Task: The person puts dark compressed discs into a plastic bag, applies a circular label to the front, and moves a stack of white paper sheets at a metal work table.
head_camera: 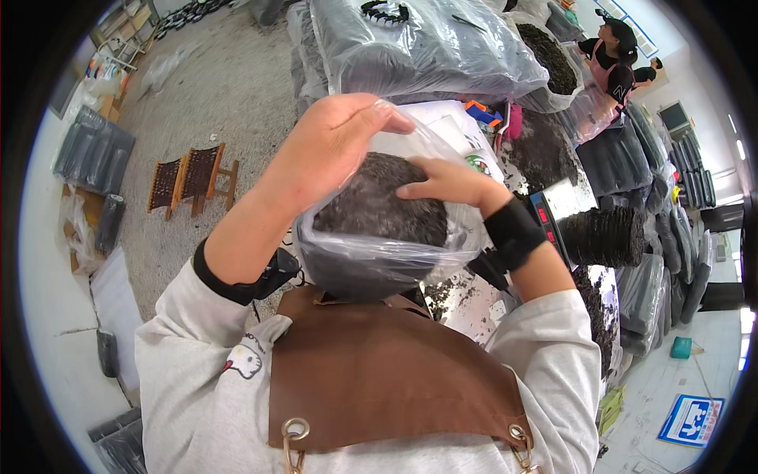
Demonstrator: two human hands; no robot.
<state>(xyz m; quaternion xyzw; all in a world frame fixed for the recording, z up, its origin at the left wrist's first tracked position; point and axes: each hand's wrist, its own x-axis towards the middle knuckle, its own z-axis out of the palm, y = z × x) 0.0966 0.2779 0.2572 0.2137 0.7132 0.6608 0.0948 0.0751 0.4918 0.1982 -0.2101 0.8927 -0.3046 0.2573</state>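
In front of my brown apron (pixel 385 367) stands a clear plastic bag (pixel 379 247). It holds a dark, rounded, fibrous mass (pixel 379 201) that looks like dried seaweed. My left hand (pixel 349 127) is bent over the far left of the bag's mouth, its fingers closed on the film. Film stretches from those fingertips towards the right. Inside the mouth, my right hand (pixel 450 182) rests on the right part of the dark mass, thumb and forefinger apart. Its other fingers are partly hidden.
A digital scale (pixel 548 228) and a stack of dark round sheets (pixel 604 237) stand at right. Filled plastic bags (pixel 414 53) lie beyond the white work surface (pixel 468 302). A person (pixel 616 71) is near an open bag of dark flakes (pixel 545 56). A low wooden stool (pixel 195 178) is at left.
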